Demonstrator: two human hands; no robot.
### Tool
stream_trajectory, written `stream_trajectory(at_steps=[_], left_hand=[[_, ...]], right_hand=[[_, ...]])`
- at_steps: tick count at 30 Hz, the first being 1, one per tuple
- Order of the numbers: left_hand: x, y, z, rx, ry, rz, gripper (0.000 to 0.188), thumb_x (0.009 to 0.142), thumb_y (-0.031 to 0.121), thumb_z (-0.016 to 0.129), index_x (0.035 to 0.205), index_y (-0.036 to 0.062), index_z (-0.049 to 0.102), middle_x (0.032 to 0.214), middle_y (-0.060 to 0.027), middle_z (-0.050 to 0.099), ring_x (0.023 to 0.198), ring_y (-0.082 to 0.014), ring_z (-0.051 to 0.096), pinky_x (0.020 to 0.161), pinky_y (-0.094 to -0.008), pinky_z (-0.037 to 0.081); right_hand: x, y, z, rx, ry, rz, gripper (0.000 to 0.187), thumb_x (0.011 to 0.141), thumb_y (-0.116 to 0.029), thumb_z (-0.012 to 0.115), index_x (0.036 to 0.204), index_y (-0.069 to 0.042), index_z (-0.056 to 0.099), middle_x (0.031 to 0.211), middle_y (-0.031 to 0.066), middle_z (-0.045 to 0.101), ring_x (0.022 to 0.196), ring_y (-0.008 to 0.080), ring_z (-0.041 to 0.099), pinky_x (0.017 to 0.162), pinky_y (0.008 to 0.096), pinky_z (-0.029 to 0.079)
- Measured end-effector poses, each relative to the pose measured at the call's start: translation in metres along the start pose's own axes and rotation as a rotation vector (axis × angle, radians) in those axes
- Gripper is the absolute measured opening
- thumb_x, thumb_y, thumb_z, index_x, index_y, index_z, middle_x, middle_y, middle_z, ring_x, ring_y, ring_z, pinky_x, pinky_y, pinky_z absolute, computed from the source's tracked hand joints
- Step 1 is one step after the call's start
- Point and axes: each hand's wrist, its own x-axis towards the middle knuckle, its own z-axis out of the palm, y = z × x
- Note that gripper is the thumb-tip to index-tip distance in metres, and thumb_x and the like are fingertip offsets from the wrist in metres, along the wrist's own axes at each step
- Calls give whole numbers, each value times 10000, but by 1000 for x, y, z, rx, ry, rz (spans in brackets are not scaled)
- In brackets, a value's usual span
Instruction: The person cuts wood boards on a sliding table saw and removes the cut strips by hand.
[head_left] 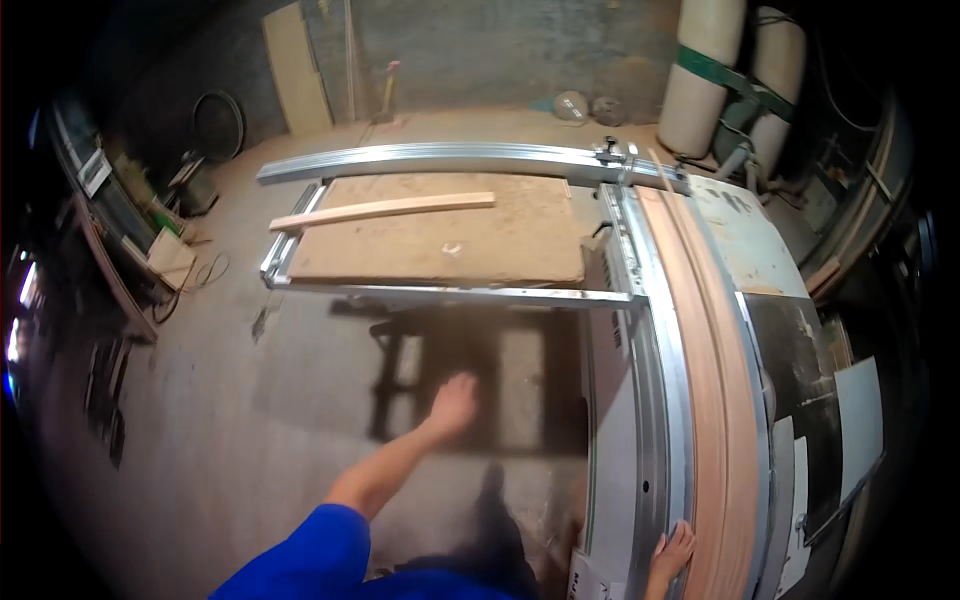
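My left hand hangs over the floor left of a sliding table saw, its fingers loosely bent and nothing visible in it. At the near end of the saw, my right hand lies on the metal rail, fingers stretched against the left edge of a long reddish wooden board. The thumb is apart from the fingers. The board runs lengthwise along the saw, with a lengthwise line down its face. My left forearm shows below a blue sleeve; only a little of the right wrist is in view.
A side table with a brown panel juts left from the saw, bearing a narrow wooden strip. A metal fence crosses its far side. Dust-collector bags stand at the back right. Dark sheets lie right of the board.
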Motion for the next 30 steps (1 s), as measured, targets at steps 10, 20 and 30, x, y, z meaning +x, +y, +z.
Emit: stream_trajectory(at_steps=[10,20,30], left_hand=[[-12,-10,-62,375,-119,-68,917,822,382,729,1495,-72,301,1558,-222,327,1474,-380,259,1208,-502,218],[-92,3,-84,404,-175,477,1191,591,409,910,1512,7,271,1413,-228,394,1355,-392,361,1169,-482,278],[-233,31,-105,383,-135,523,1221,490,482,920,1467,37,339,1333,-212,401,1315,-411,344,1127,-554,292]], right_hand=[[-180,83,-62,-107,-28,58,633,758,-169,779,1318,-84,496,1267,126,532,1140,361,506,987,500,417],[-363,140,-152,-187,-130,107,717,693,-185,833,1312,-127,477,1298,89,481,1129,347,487,997,517,413],[-476,182,-221,-112,-4,254,567,789,-267,731,1275,-62,523,1275,184,537,1150,413,497,1008,557,381]])
